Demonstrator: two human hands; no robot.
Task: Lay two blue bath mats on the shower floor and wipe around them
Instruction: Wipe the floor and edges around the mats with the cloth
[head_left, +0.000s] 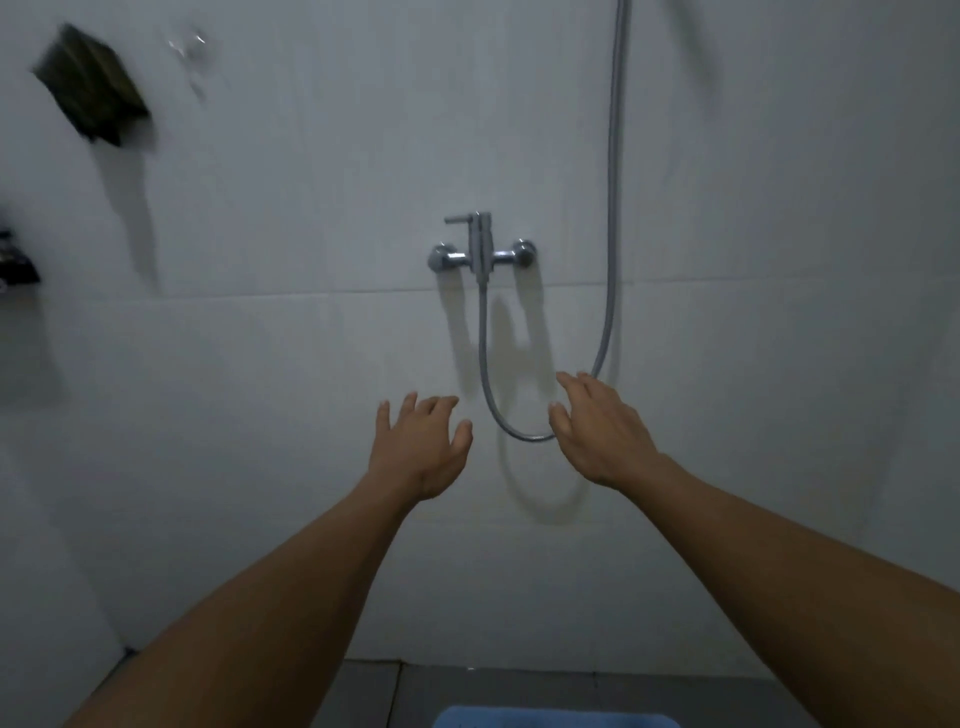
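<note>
Grey tiled shower floor (374, 693), visible only as a narrow strip along the bottom edge, meeting the pale wall at its far side. Dark grout line running near-to-far at left of centre. One blue bath mat (556, 718) lying flat directly on the tiles at centre, near edge cut off by the frame, far edge parallel to the wall and set apart from it by a band of bare tile. Rounded far corners; surface texture too dim to resolve.
</note>
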